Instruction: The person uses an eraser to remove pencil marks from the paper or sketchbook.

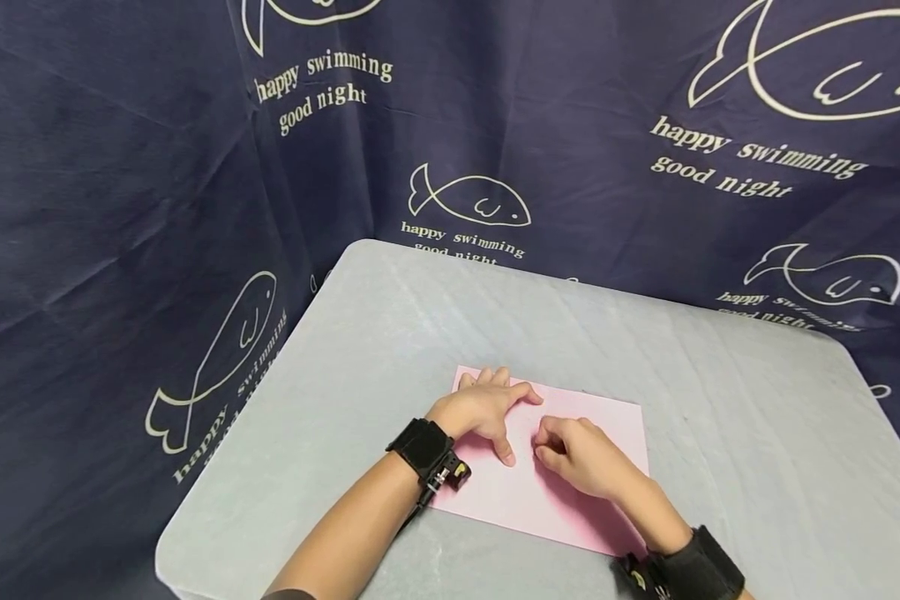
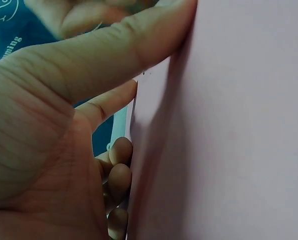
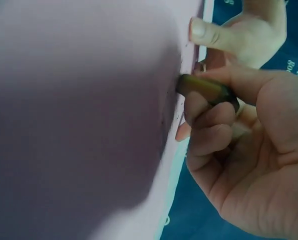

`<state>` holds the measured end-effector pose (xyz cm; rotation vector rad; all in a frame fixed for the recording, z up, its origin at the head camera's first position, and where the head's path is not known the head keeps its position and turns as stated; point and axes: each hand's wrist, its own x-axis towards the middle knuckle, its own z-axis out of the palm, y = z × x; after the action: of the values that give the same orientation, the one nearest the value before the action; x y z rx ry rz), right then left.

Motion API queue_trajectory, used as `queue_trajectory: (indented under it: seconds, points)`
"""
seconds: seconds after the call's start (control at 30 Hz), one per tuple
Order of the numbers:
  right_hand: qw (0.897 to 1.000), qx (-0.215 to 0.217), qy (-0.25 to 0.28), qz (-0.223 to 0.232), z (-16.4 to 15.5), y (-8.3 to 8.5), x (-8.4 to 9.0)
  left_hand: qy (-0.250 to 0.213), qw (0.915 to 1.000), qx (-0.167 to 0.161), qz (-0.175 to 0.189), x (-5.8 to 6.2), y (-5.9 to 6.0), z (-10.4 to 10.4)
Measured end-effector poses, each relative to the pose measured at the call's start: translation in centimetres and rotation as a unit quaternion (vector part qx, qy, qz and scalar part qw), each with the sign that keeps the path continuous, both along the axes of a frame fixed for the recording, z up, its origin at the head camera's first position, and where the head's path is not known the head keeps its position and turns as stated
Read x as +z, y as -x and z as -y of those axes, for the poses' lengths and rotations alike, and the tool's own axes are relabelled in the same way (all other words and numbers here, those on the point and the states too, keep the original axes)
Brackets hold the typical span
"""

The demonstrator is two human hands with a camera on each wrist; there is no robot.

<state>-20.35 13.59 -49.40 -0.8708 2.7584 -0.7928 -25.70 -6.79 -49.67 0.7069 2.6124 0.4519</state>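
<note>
A pink sheet (image 1: 525,500) lies flat on the grey table. My left hand (image 1: 483,408) rests on its left part with fingers and thumb spread, pressing it down. In the left wrist view the thumb (image 2: 114,60) touches the pink surface. To the right of it, my right hand (image 1: 588,454) pinches a small olive-green block with dark edges (image 3: 206,90) between thumb and curled fingers. One end of the block meets the sheet, and tiny dark specks lie around it in the right wrist view. In the head view the fingers hide the block.
The grey table top (image 1: 330,367) extends around the sheet on all sides. Behind and to the left hangs a dark blue curtain (image 1: 157,167) with white fish and lettering. Black straps with small cameras sit on both wrists.
</note>
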Motion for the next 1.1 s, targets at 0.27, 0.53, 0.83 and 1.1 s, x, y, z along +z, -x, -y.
queue_trajectory:
  seconds: [0.27,0.53,0.83,1.1]
  points:
    - [0.999,0.016,-0.020,0.036,-0.4,-0.7,0.7,0.004,1.0000,0.004,0.002,-0.2,0.1,0.2]
    - [0.998,-0.059,-0.013,-0.028,1.0,2.3,-0.4,0.015,0.9999,-0.004,-0.003,0.0,0.1,0.0]
    - [1.000,-0.013,-0.010,-0.022,-0.2,0.0,-0.1,-0.001,1.0000,0.003,0.006,0.3,0.0,-0.3]
    - [0.999,0.026,-0.017,0.039,-1.3,-2.1,0.7,-0.007,0.9999,0.003,0.010,0.3,0.0,-0.2]
